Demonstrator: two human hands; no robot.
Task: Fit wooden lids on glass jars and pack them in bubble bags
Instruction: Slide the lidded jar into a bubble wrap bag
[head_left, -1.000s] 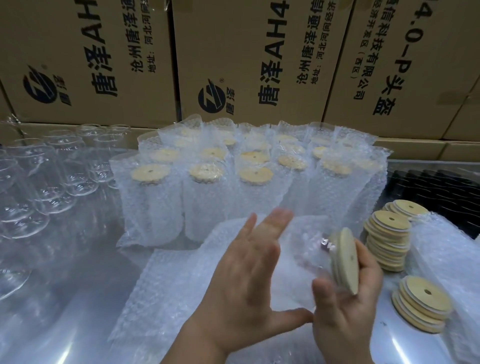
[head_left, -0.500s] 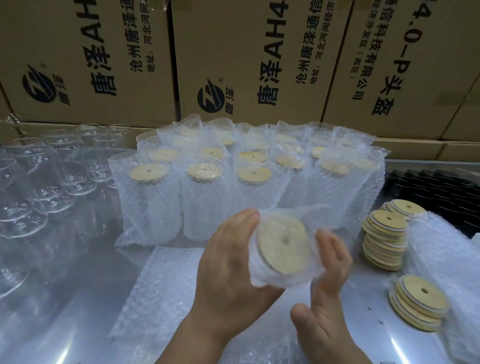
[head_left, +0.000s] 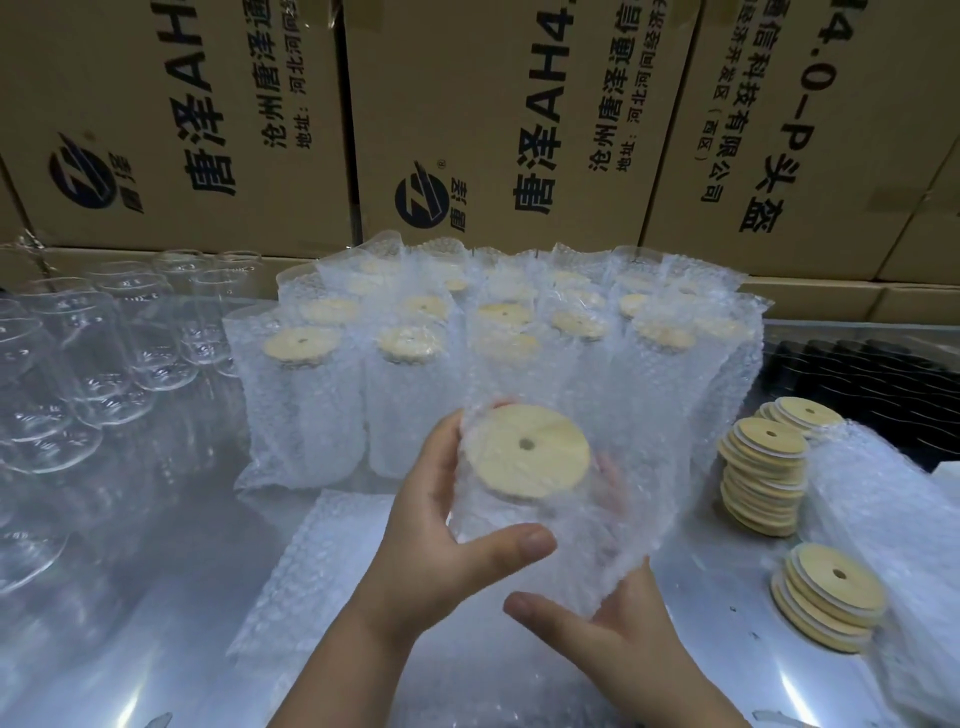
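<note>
Backdrop: we've got tall cardboard boxes (head_left: 467, 130) with printed lettering walling off the far side of a shiny metal worktop (head_left: 130, 623).
Far left: empty glass jars (head_left: 93, 374) stand in a cluster, no lids on them.
Centre back: we see rows of packed jars (head_left: 311, 395), upright and bagged, lids showing on top.
Just in front: flat bubble bags (head_left: 322, 561) lie on the worktop.
Left hand (head_left: 441, 525): it grips the bagged jar (head_left: 582, 525), fingers curled round its left side, thumb across the front.
Task item: the jar sits inside its bubble bag (head_left: 613, 561), held above the worktop and tilted towards us, wooden lid (head_left: 527, 451) fitted.
Right hand (head_left: 613, 639): palm up under the bag's bottom, thumb stretched free, fingers dimly seen through the bubbles along the right side.
Right: two lid stacks (head_left: 763, 478) wait near a black tray (head_left: 857, 384).
</note>
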